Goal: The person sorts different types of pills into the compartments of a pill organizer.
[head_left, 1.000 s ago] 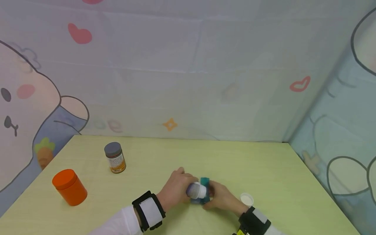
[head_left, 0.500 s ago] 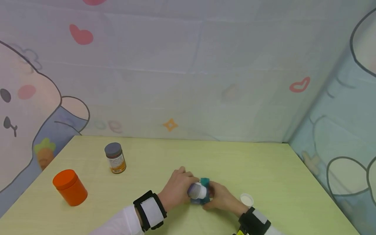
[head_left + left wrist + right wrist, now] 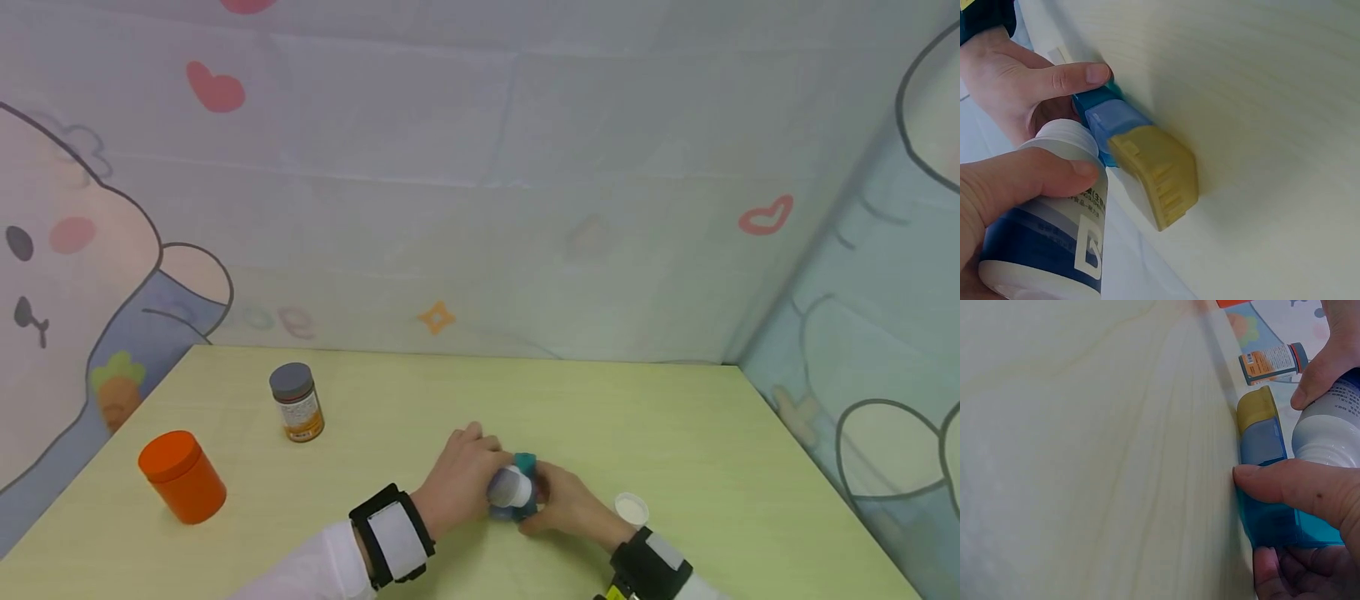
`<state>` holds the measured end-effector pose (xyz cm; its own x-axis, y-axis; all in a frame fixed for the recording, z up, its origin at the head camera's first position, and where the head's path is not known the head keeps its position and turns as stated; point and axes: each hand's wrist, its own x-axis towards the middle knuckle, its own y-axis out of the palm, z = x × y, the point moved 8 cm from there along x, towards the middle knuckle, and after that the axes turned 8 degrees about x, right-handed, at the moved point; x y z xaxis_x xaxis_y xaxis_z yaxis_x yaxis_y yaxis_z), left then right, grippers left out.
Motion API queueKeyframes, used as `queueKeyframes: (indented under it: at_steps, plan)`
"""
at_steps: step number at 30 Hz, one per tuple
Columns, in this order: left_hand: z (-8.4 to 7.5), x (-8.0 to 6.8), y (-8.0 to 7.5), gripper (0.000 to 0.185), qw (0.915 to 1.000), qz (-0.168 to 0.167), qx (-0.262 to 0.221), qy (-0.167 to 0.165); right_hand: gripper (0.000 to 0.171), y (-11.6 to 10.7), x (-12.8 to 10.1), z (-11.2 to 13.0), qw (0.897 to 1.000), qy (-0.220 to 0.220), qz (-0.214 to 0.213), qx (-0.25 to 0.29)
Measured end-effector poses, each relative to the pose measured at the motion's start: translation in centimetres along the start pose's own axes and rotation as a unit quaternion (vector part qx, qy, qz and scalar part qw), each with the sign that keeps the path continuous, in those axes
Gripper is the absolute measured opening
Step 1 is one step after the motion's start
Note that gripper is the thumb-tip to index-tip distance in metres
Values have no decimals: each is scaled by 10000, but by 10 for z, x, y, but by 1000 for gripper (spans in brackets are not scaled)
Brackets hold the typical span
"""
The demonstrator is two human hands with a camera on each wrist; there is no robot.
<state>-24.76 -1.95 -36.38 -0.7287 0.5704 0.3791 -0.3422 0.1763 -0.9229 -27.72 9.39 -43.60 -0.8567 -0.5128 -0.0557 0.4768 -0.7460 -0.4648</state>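
My left hand grips a white-and-blue bottle without a cap, its thumb along the side. The bottle is tilted, its white neck pointing toward my right hand. Between thumb and fingers the right hand holds a translucent pill box by its teal end. In the left wrist view, blue and yellow sections of the box stick out past the right thumb. The bottle's mouth is right at the box, overlapping it in the head view. What lies inside the box is hidden.
A white round cap lies on the pale table beside the right wrist. To the left stand an orange jar and an amber bottle with a grey lid. A printed cloth hangs behind the table.
The left hand and its tilted bottle have shifted slightly to the right, closer to the right hand. The right hand and the pill box have stayed nearly still.
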Motion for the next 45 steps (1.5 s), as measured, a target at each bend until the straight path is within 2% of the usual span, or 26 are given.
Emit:
queueKeyframes:
  at_steps: [12,18,22,25,27,31,34,36,40,45]
  plan:
    - [-3,1,0,39,9996,150,232,-18,61,1,1,-1,10000,18,-64,-52]
    - [4,-3,2,46,9999,-48,88,-7,61,2,2,-1,9999,-58,-61,-66]
    - [10,-6,4,46,9998,-78,-185,-73,61,2,3,-1,9999,-136,-6,-24]
    - [16,-8,2,46,9962,100,-788,-364,60,2,3,-2,9999,-121,-23,-43]
    - [21,-9,3,45,9890,252,-1325,-602,62,2,3,-2,9999,-61,-69,-72]
    - [30,-9,3,49,9615,650,-2390,-1189,63,1,3,-2,9998,38,-145,-92]
    - [33,-9,-1,52,9433,705,-2935,-1384,60,1,2,-1,9999,32,-125,-69]
    - [33,-9,-8,54,9343,605,-3237,-1363,58,1,2,-1,9999,-17,-97,-57]
    - [34,-9,-19,54,9069,446,-3991,-1279,57,0,2,0,10000,-67,-57,-25]
    - [35,-12,-23,57,8819,513,-4534,-1188,60,0,1,0,9999,-111,-42,-50]
